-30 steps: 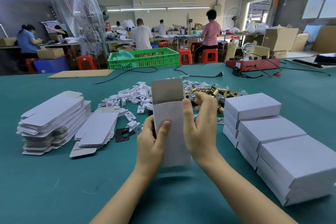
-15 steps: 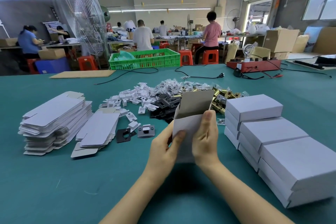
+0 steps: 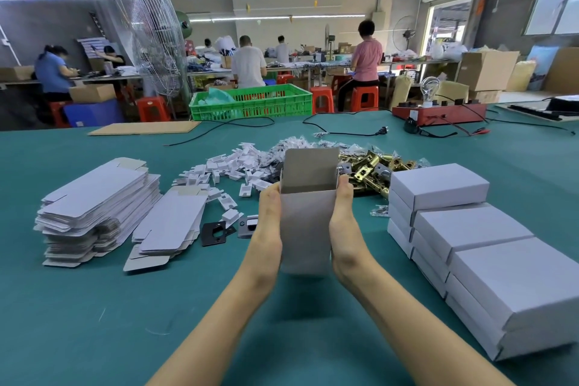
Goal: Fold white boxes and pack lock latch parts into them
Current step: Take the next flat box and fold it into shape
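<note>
Both hands, left point(image 3: 270, 222) and right point(image 3: 344, 222), now grip the white box point(image 3: 305, 229) squared open from flat, flap up, ready for latch parts point(image 3: 372, 169).

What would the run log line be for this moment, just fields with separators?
step: box forming | left hand: grips white box left side | right hand: grips right side | box: upright, top flap open | brass latches: loose on table
</note>
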{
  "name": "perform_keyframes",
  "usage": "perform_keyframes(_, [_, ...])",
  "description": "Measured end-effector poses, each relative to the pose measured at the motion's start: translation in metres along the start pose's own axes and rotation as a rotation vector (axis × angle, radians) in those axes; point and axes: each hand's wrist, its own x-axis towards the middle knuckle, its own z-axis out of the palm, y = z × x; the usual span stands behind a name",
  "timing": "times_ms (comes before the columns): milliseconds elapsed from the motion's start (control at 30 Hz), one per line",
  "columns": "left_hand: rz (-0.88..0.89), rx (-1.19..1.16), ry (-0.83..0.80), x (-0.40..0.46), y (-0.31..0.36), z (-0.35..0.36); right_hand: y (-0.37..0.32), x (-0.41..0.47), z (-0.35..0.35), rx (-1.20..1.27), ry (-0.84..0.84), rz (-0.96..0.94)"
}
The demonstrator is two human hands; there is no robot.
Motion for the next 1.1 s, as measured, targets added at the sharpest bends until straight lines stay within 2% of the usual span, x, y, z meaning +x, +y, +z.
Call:
perform_keyframes(200, [-0.103,-0.129,-0.017,0.004,0.016,-0.006,-0.004,-0.004,0.006,-0.048,-0.071,-0.034])
perform_keyframes(400, [-0.16,-0.245,-0.103,0.007,0.03,-0.01,-0.008,-0.006,0.006,-0.022,-0.054,-0.037])
perform_keyframes(733, [-0.202,-0.253,-0.002,0.007,0.023,-0.009,-0.01,-0.009,0.008,-0.037,-0.066,0.021])
perform_keyframes(933, [-0.134,-0.244,0.075,0.01,0.025,-0.009,-0.018,-0.014,0.011,0.02,-0.026,-0.146])
perform_keyframes(1100, [-0.115,-0.241,0.065,0.008,0.025,-0.005,-0.021,-0.015,0.011,0.046,0.002,-0.214])
